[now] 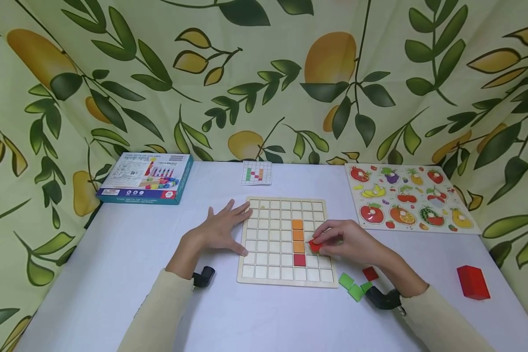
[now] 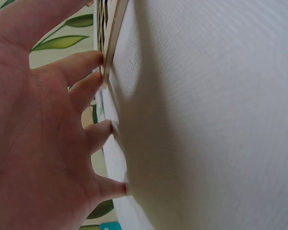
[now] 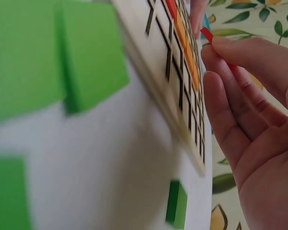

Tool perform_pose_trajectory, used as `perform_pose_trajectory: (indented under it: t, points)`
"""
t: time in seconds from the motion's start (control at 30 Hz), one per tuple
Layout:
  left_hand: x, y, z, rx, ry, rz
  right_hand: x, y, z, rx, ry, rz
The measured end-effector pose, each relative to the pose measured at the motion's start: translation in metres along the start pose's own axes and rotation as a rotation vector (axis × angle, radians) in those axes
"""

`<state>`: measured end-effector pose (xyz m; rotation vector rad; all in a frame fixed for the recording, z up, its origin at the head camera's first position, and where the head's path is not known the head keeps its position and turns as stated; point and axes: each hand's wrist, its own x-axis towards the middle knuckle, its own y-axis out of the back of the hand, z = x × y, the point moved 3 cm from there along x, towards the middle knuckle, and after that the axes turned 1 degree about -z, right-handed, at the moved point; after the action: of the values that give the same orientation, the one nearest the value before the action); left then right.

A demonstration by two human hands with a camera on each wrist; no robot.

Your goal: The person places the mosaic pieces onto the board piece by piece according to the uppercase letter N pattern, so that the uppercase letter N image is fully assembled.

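A wooden grid board (image 1: 286, 283) lies mid-table. One column of it holds several orange tiles (image 1: 298, 235) with a red square tile (image 1: 299, 259) directly below them. My right hand (image 1: 352, 240) pinches another red tile (image 1: 315, 245) between thumb and fingers, over the cells just right of that column; the right wrist view shows this pinched tile (image 3: 207, 34) edge-on at the fingertips. Spread out, my left hand (image 1: 220, 230) touches the board's left edge with its fingertips and thumb. In the left wrist view, the left hand's palm (image 2: 43, 139) faces the camera, two fingertips against the board's edge (image 2: 116, 36).
Green tiles (image 1: 356, 293) and a loose red tile (image 1: 370, 274) lie near the board's front right corner. A pattern card (image 1: 256, 173) rests behind the board. A toy box (image 1: 145, 178) is back left, a fruit puzzle (image 1: 413, 198) back right, a red block (image 1: 473, 282) far right.
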<state>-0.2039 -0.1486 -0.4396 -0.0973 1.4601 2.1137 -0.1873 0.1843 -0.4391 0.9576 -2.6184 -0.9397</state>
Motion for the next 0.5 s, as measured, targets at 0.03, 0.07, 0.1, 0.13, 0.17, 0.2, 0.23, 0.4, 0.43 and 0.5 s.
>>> perform_pose_trajectory:
  t: [0.03,0.07,0.1,0.13,0.17,0.2,0.23,0.4,0.43,0.5]
  points:
    - [0.000,0.000,0.000,-0.001,-0.002,0.001,0.003,-0.001,-0.002,0.007,0.000,-0.006]
    - [0.000,0.000,0.000,-0.003,-0.002,0.000,0.006,-0.002,-0.003,0.011,0.000,-0.011]
    - [0.001,-0.001,0.000,-0.003,-0.003,-0.002,0.009,-0.004,-0.005,0.013,0.002,-0.019]
    - [0.001,-0.001,0.000,-0.004,-0.003,-0.004,0.012,-0.005,-0.007,0.019,0.006,-0.025]
    - [0.001,-0.001,-0.001,-0.006,-0.005,-0.005,0.014,-0.006,-0.009,0.017,0.009,-0.028]
    - [0.001,-0.001,-0.001,-0.007,-0.007,-0.006,0.017,-0.007,-0.011,0.015,0.012,-0.030]
    - [0.001,-0.001,-0.001,-0.008,-0.009,-0.005,0.019,-0.009,-0.013,0.016,0.013,-0.030]
    - [0.000,0.000,0.000,-0.006,-0.003,-0.006,0.030,-0.015,-0.023,0.011,0.024,-0.018]
    - [0.000,0.000,0.000,-0.006,-0.001,-0.005,0.032,-0.016,-0.024,0.009,0.026,-0.015]
    - [0.000,0.001,0.001,-0.006,0.001,-0.007,0.035,-0.019,-0.027,0.011,0.031,-0.009]
